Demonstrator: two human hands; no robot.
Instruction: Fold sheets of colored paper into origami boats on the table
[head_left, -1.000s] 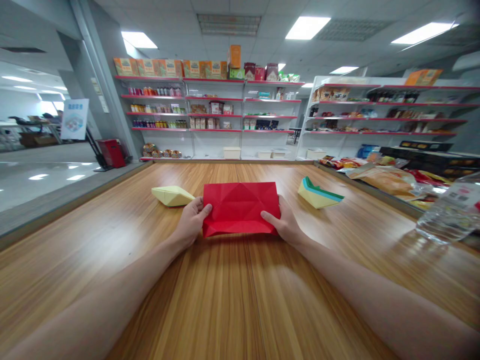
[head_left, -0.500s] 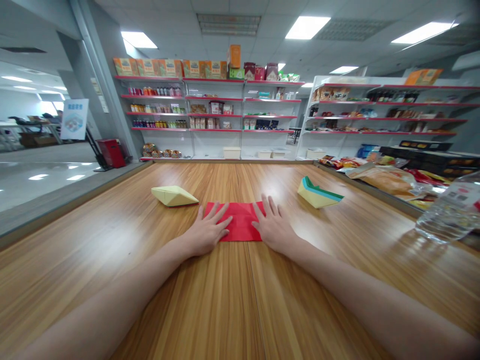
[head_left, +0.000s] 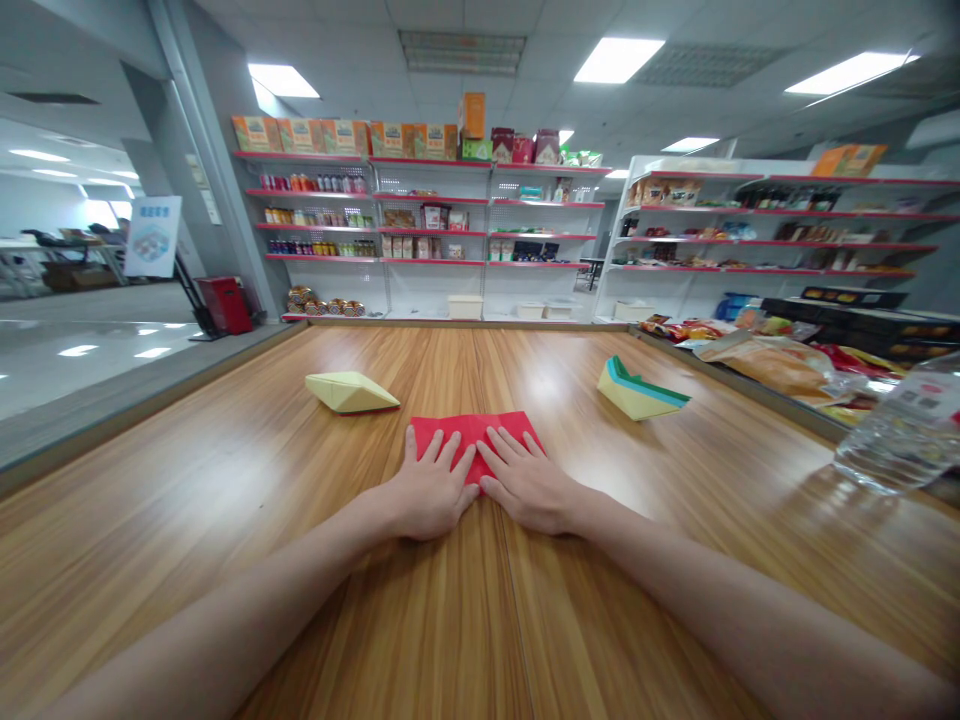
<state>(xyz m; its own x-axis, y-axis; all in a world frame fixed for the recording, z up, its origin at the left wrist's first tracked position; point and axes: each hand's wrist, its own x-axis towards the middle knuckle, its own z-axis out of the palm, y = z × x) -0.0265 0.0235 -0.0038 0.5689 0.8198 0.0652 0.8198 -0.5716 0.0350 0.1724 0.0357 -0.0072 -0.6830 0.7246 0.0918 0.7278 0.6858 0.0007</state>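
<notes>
A folded sheet of red paper (head_left: 469, 424) lies on the wooden table in front of me. My left hand (head_left: 433, 490) rests flat on its left half, fingers spread. On the right half lies my right hand (head_left: 525, 485), also flat with fingers apart; the two hands nearly meet at the paper's near edge. Much of the red sheet is hidden beneath them. Beyond my left hand sits a pale yellow folded paper boat (head_left: 351, 391). A second paper boat (head_left: 637, 392), yellow with blue and green layers, stands beyond my right hand.
The wooden table (head_left: 420, 620) has a raised edge. A clear plastic bottle (head_left: 900, 430) stands at the right. Packaged snacks (head_left: 780, 365) and black boxes (head_left: 885, 325) lie past the right edge. Stocked shelves (head_left: 435, 230) line the back, and a red box (head_left: 226, 305) sits on the floor at left.
Both hands have let go of the raised red paper's sides. It now lies on the table, and the hands have moved inward, pressing flat on it. The camera view has shifted slightly.
</notes>
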